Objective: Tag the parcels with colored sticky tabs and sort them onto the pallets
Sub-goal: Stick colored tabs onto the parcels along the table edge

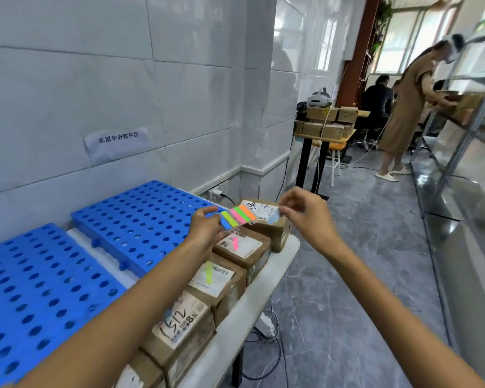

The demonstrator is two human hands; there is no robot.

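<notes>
On the white table [261, 292], parcels [221, 278] line the edge beside blue pallets [140, 219]; the left grip [206, 228] pinches the tab sheet [238, 217], the right grip [305, 217] a pale tab [273, 219], which may curl and stick to itself.

A paper sign [115, 141] with printed characters is taped to the white tiled wall [67, 79], and a plug sits in the wall outlet [215, 192] low down. Further off, a black-legged desk [345, 139] carries stacked brown cartons [322, 129] with a white headset [318, 99] on top. Beside it a person in a brown dress [406, 107] bends toward metal shelving [465, 219]; another person [377, 103] sits behind. A power strip [266, 326] lies on the grey floor [361, 275].
</notes>
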